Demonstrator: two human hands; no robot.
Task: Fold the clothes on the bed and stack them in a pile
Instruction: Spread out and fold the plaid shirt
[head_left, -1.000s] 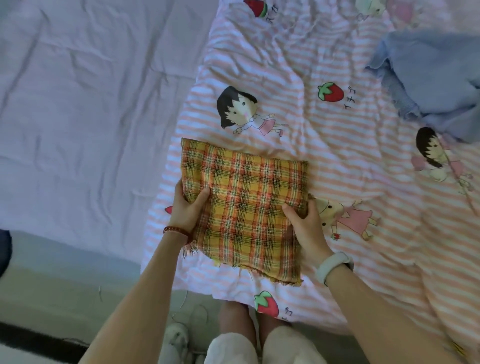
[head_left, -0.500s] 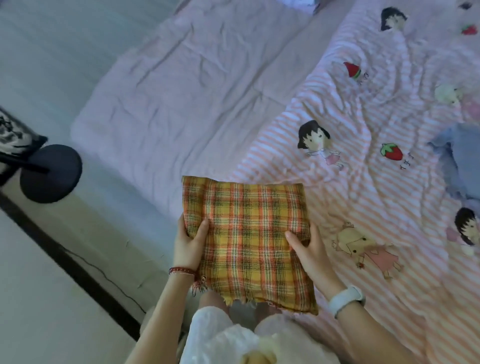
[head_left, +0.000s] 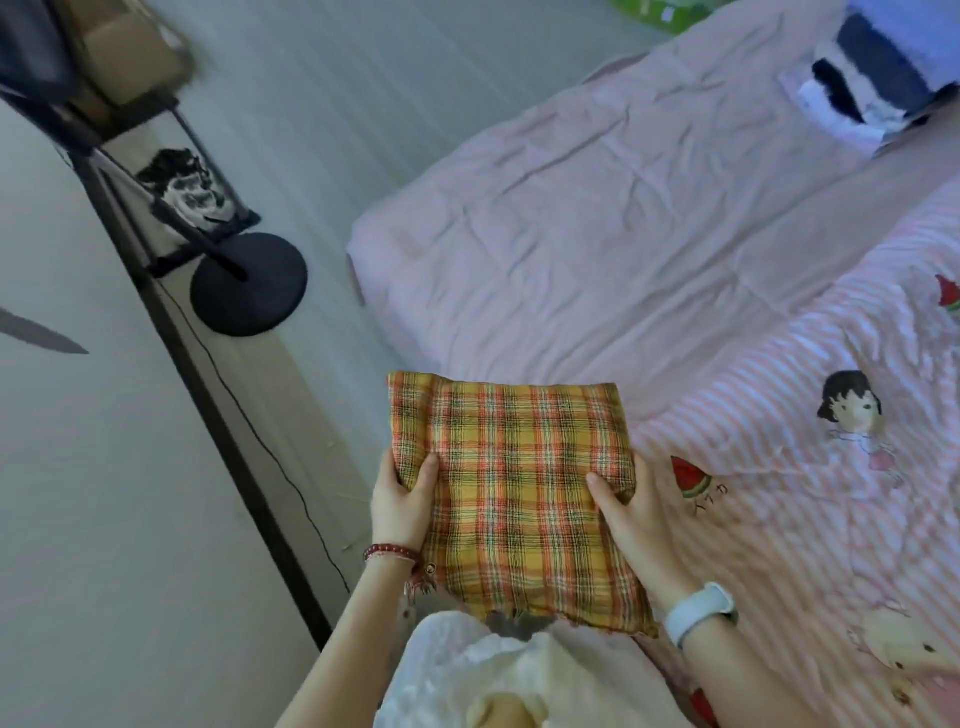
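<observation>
Folded yellow-orange plaid cloth square (head_left: 511, 499) held off the bed, left hand (head_left: 400, 499) & right hand (head_left: 631, 512) each pinching a side edge, thumbs on top. Risk: layers slip open w/ frayed near edge sagging, if grip loosens. Wrinkled pink sheet (head_left: 597, 218), striped cartoon quilt (head_left: 810, 499); black round stand base (head_left: 249, 283) on floor

Fingers of left hand (head_left: 402, 501) and right hand (head_left: 631, 512) hidden under plaid cloth (head_left: 514, 499). Beyond cloth, dark stack (head_left: 878, 83) cut off by top-right edge, blurred. Left of cloth, rack (head_left: 104, 104) blurred, cropped.
</observation>
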